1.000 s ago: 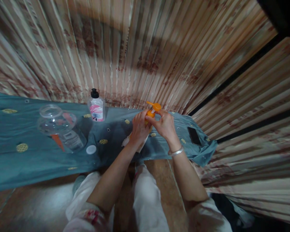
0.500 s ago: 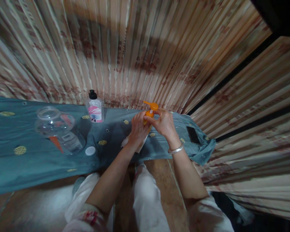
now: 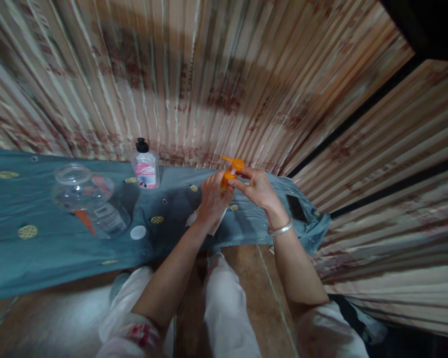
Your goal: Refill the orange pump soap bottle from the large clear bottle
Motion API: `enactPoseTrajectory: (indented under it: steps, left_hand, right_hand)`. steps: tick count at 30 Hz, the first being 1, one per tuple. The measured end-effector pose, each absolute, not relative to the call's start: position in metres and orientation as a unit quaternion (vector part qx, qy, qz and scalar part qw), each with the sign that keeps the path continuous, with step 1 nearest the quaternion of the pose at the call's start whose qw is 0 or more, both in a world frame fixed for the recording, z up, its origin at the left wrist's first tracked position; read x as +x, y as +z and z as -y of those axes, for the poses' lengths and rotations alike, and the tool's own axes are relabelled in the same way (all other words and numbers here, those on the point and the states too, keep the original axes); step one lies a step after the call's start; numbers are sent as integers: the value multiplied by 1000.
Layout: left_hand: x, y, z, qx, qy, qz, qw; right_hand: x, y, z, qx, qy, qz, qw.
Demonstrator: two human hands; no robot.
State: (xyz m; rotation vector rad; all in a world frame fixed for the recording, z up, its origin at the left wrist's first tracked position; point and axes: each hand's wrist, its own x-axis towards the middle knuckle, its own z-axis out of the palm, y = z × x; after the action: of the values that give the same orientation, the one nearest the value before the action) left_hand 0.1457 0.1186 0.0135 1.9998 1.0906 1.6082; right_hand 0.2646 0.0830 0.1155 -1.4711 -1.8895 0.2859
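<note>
A bottle with an orange pump top (image 3: 237, 164) stands in front of me, its spout pointing left. My left hand (image 3: 213, 199) wraps around the bottle just under the orange collar (image 3: 229, 176) and hides most of its body. The thumb and fingers of my right hand (image 3: 259, 188) are closed at the collar from the right side. Below my left hand, a pale part (image 3: 217, 224) shows, perhaps the bottle's lower body. Some whitish crumpled material (image 3: 192, 217) lies beside my left wrist.
A clear plastic jar (image 3: 74, 189) and a clear bottle with a black cap (image 3: 147, 169) stand left on the blue-green cloth (image 3: 7, 248). Nearby lies a white lid (image 3: 138, 232). A phone (image 3: 296, 208) lies at the right end. A pleated curtain (image 3: 171, 74) hangs behind.
My right hand has shifted slightly to the right and turned around the collar, its forearm swinging outward. My left hand stays on the bottle.
</note>
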Motion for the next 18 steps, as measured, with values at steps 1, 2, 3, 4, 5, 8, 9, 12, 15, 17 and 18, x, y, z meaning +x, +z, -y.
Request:
enactPoseTrajectory:
  steps: [1,2,3,4,5,8,9,12,15,17,18]
  left_hand:
    - [146,13,-118,706,568,-386,176]
    - [146,12,-118,705,568,-386,176]
    - [146,11,-118,704,569,-387,176]
    - [146,11,-118,703,570,-387,176]
    - [146,10,-118,702,571,-387,176]
    - [147,9,-117,702,574,-383,175]
    - [147,8,-117,702,575,-382,175]
    - [147,7,-117,704,576,-378,173]
    - [147,6,-117,705,578,-374,169]
    - [147,7,-117,705,579,-374,167]
    - [147,7,-117,704,580,-375,166]
  right_hand:
    - [265,115,-84,-571,109,732,355]
    - [265,115,-85,-571,108,732,354]
    - [265,115,-85,-571,107,733,355]
    - [265,114,-85,-569,106,733,357]
    - [264,114,-85,-567,108,734,359]
    - [261,115,-83,-570,101,731,362]
    - [260,115,-83,-574,95,729,360]
    - [256,117,-80,-596,64,720,349]
    - [252,118,-78,-615,38,710,341]
    - [249,118,-77,-622,27,702,346]
    - [248,117,-77,-625,21,698,350]
